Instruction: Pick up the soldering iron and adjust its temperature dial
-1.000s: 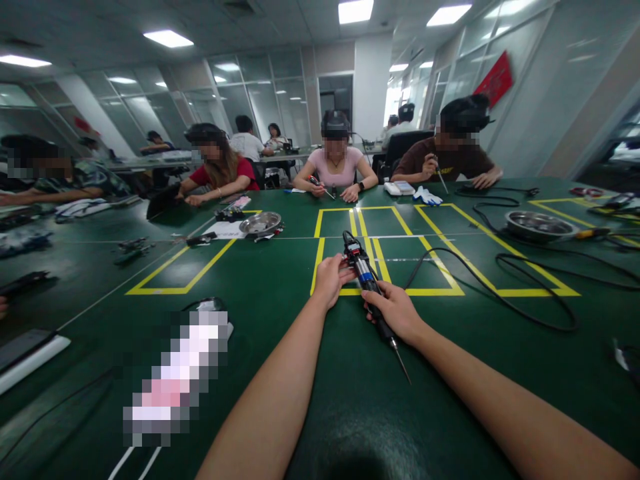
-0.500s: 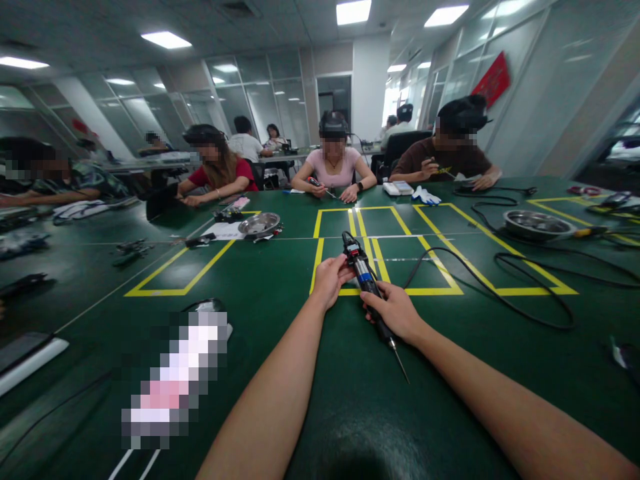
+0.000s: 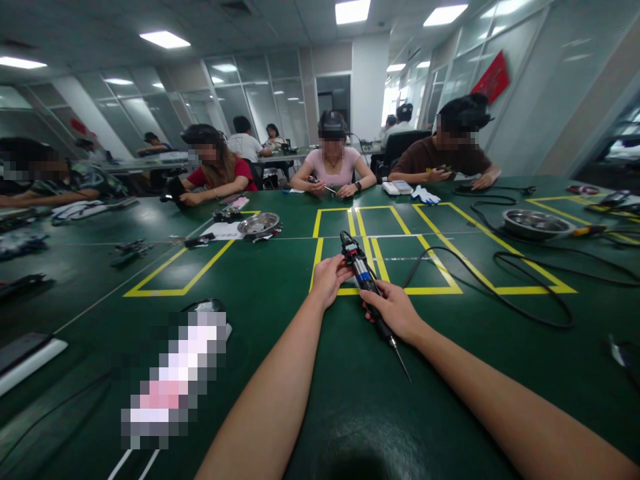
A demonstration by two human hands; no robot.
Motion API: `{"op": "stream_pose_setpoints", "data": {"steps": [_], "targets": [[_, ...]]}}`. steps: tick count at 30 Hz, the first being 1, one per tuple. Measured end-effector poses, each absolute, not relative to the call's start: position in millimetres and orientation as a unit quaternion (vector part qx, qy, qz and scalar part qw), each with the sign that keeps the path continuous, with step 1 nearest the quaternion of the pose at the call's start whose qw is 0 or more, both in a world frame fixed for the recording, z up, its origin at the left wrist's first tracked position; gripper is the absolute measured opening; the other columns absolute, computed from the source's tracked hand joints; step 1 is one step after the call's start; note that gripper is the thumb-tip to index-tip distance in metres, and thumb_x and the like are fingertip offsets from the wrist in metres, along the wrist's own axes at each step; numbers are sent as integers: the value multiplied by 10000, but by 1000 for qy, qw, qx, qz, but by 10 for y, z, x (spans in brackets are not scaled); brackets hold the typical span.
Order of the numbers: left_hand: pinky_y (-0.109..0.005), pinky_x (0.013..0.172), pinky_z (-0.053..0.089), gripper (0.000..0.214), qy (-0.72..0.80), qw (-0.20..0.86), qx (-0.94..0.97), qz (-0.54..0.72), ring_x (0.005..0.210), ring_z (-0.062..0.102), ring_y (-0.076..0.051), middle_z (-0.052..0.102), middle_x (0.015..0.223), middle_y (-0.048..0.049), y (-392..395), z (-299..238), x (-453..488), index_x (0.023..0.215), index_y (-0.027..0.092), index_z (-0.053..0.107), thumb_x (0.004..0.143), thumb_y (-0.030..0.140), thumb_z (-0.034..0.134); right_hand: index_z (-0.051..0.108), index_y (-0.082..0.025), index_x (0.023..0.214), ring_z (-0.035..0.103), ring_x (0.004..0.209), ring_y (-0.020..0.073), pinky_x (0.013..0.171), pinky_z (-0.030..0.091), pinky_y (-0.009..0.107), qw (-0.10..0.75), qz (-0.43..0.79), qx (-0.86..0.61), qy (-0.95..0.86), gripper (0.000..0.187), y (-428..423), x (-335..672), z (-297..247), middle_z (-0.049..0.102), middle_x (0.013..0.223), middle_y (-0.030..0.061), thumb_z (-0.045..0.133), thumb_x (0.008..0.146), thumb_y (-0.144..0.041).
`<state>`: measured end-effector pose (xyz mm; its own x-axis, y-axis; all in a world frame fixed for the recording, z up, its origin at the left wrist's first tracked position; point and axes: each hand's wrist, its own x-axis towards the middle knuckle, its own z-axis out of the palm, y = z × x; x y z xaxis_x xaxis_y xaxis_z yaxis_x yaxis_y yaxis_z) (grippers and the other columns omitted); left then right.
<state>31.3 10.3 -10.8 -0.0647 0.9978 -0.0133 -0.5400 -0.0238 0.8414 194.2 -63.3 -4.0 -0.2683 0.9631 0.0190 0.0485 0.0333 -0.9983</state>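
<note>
A corded electric screwdriver (image 3: 363, 273), black with a silver section and a blue band, lies slanted between my hands above the green table. Its long thin bit points down and towards me. My right hand (image 3: 399, 311) is wrapped around the lower black body, just above the bit. At the far end, my left hand (image 3: 329, 280) has its fingers closed on the cable end, near a small red-and-white part. My fingers hide some of the tool's sides. A black cable (image 3: 470, 273) loops away over the table to the right.
Yellow tape (image 3: 435, 291) marks rectangles on the green table (image 3: 280, 287). Metal bowls stand at the left (image 3: 259, 225) and right (image 3: 537, 223). A pixelated pale object (image 3: 185, 363) lies left of my forearm. Several co-workers sit across the table, one in a pink top (image 3: 333, 167).
My hands and the electric screwdriver stay almost still. Across the table, the co-worker in brown has lowered a hand, and the one in red has shifted a dark object.
</note>
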Motion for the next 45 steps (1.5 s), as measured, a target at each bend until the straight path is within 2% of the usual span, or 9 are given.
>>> {"op": "stream_pose_setpoints", "data": {"steps": [7, 12, 17, 27, 45], "targets": [[-388, 806, 566, 176, 340, 618, 320, 632, 790, 711, -207, 709, 853, -113, 91, -105, 296, 873, 109, 590, 817, 243, 690, 578, -174, 939, 638, 544, 150, 485, 529, 263, 417, 534, -437, -592, 294, -649, 1949, -23, 638, 726, 6, 653, 814, -429], [-443, 894, 532, 217, 311, 642, 322, 622, 875, 711, -233, 711, 953, -160, 91, -110, 275, 919, 107, 592, 855, 299, 670, 576, -174, 940, 642, 547, 152, 488, 534, 265, 418, 532, -440, -591, 285, -656, 1949, -7, 637, 734, 7, 648, 819, -422], [-485, 942, 497, 169, 287, 666, 311, 614, 905, 712, -258, 713, 989, -178, 108, -132, 251, 974, 102, 600, 879, 241, 615, 568, -171, 921, 642, 542, 158, 480, 532, 268, 417, 532, -445, -587, 289, -659, 1947, 10, 635, 721, 11, 656, 811, -424], [-467, 878, 526, 139, 288, 673, 301, 611, 867, 715, -255, 718, 967, -174, 98, -121, 244, 984, 107, 587, 879, 198, 582, 573, -172, 940, 648, 550, 161, 486, 531, 272, 411, 534, -439, -594, 295, -658, 1961, 1, 638, 728, 11, 656, 813, -425], [-457, 871, 532, 165, 298, 661, 311, 615, 900, 714, -258, 718, 958, -151, 95, -117, 260, 941, 128, 566, 835, 209, 664, 581, -174, 925, 652, 547, 159, 479, 523, 259, 411, 529, -440, -598, 296, -644, 1966, -25, 649, 712, 11, 655, 805, -435]]}}
